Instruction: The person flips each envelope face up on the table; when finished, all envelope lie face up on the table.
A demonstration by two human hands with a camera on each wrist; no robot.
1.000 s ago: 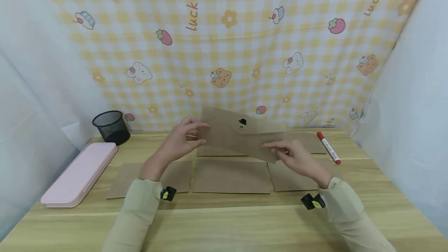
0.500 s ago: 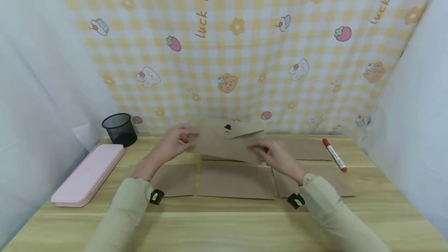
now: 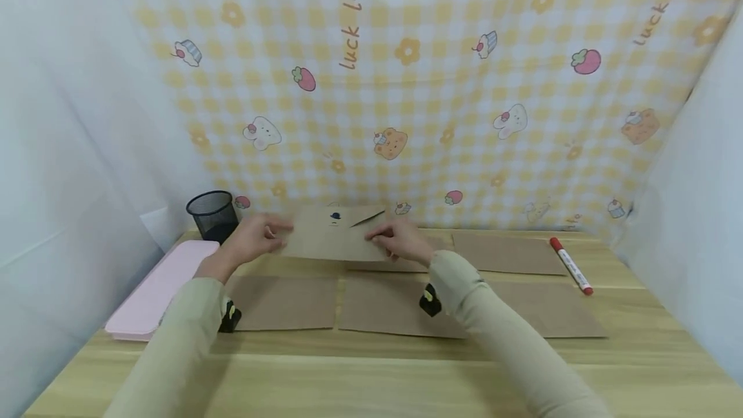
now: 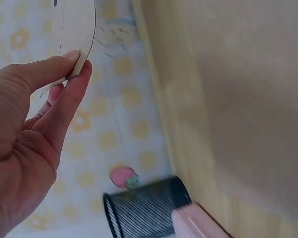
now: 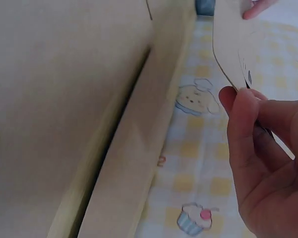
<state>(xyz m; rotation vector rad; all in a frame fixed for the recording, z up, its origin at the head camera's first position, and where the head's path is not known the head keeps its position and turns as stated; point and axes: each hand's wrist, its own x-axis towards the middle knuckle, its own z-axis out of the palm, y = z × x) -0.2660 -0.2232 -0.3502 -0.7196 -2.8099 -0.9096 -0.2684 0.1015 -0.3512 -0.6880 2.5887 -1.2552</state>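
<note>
A brown kraft paper envelope (image 3: 325,244) with a small black hat print and a partly raised flap is held up over the back of the table. At its left edge, my left hand (image 3: 253,238) pinches it between thumb and fingers; the left wrist view shows the thumb (image 4: 64,60) on one face of the paper. My right hand (image 3: 404,241) pinches the lower right corner. Beneath lie several flat brown paper pieces of like size: front left (image 3: 284,302), front middle (image 3: 377,308), front right (image 3: 545,311), back middle (image 3: 389,267) and back right (image 3: 505,253).
A pink case (image 3: 162,286) lies at the left, with a black mesh pen holder (image 3: 212,206) behind it. To the right is a red-capped marker (image 3: 571,266). A yellow checked cloth (image 3: 429,102) hangs along the wooden table's (image 3: 348,382) back edge.
Both hands have carried the envelope left and slightly down, and its tilt has levelled out. The back right paper piece shows more fully now. The head view has shifted a little.
</note>
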